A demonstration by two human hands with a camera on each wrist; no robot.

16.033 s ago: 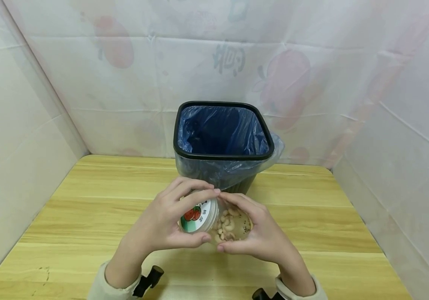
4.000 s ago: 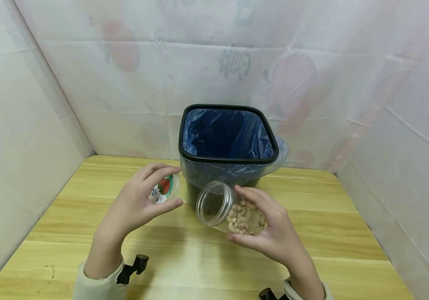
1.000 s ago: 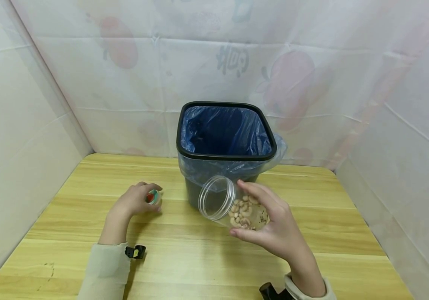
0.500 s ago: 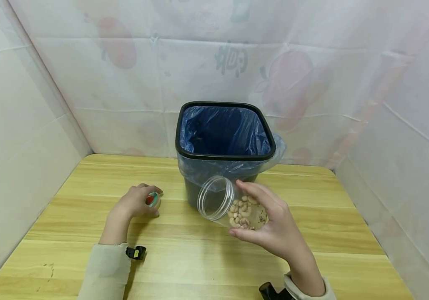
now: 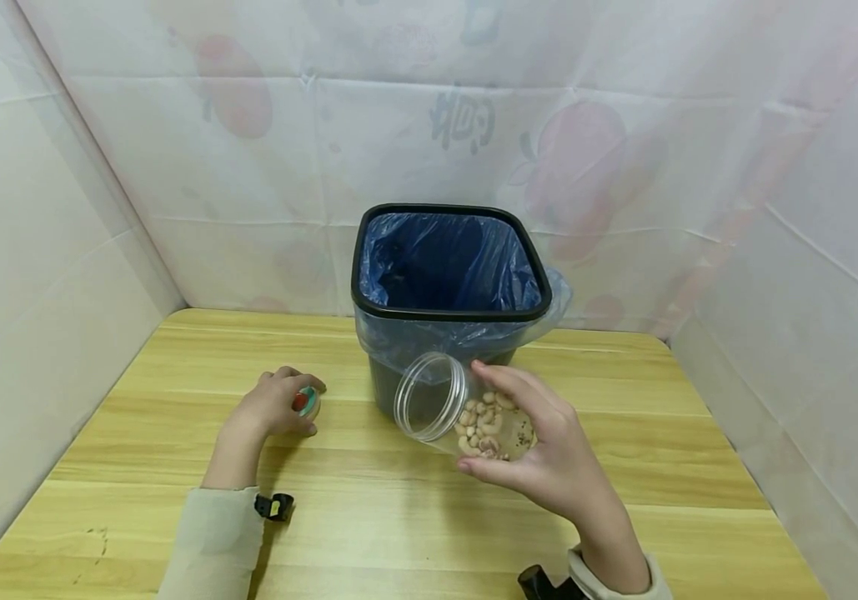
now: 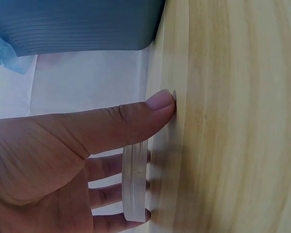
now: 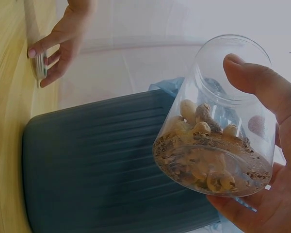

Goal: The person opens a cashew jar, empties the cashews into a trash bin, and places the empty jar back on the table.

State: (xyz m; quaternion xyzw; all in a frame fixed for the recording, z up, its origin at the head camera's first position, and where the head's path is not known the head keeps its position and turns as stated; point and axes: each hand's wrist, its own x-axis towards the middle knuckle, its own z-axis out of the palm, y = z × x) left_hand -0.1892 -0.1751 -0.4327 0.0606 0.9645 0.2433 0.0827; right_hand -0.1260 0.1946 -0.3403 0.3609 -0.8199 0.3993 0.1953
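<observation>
My left hand (image 5: 274, 406) is low over the table at the left, its thumb and fingers around a round lid (image 5: 309, 402) with a red and green picture on top. In the left wrist view the lid (image 6: 135, 187) lies close over the wood, and the thumb tip is right at the table. My right hand (image 5: 549, 433) grips a clear plastic jar (image 5: 455, 407), uncapped and tilted with its mouth to the left. Cashews and other nuts (image 5: 483, 425) lie inside, and dark crumbs show near the base in the right wrist view.
Behind the jar stands a dark bin (image 5: 451, 316) with a black rim and a blue plastic liner (image 5: 459, 258), whose edge bunches out at the right. Light wooden table (image 5: 383, 533) underneath; printed white cloth walls (image 5: 308, 150) close in the back and sides.
Earlier both hands held the capped jar together. The lid came off, and my left hand carried it left and down to the table. Over the last second almost nothing has moved.
</observation>
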